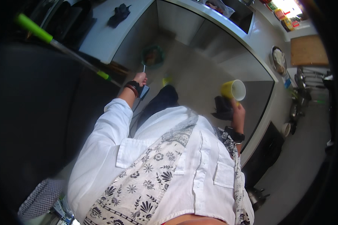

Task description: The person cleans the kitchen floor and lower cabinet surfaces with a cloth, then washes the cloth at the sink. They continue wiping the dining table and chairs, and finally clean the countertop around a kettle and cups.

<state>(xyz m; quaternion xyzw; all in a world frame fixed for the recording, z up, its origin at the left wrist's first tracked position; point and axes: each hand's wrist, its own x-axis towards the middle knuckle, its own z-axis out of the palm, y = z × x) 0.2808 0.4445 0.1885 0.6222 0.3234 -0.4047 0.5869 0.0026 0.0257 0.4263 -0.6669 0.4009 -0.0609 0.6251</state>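
My right hand (238,114) grips a yellow mug (227,89) by its handle. The mug's white inside faces up toward me, and nothing in it can be made out. My left hand (141,78) is closed around a thin, pale metallic utensil (144,68), perhaps a spoon; most of it is hidden in the fist. Beyond that hand, a green basket-like bin (153,56) with brownish contents stands on the floor, blurred. A small blue-grey device (144,91) with a cable hangs beside my left wrist.
A pole with a green grip (35,28) leans at the left. On the left counter lies a crumpled black bag (119,15). The far counter has a sink (239,17); a dish of pale food (278,59), a cutting board (309,50) and a dark hob (266,152) line the right.
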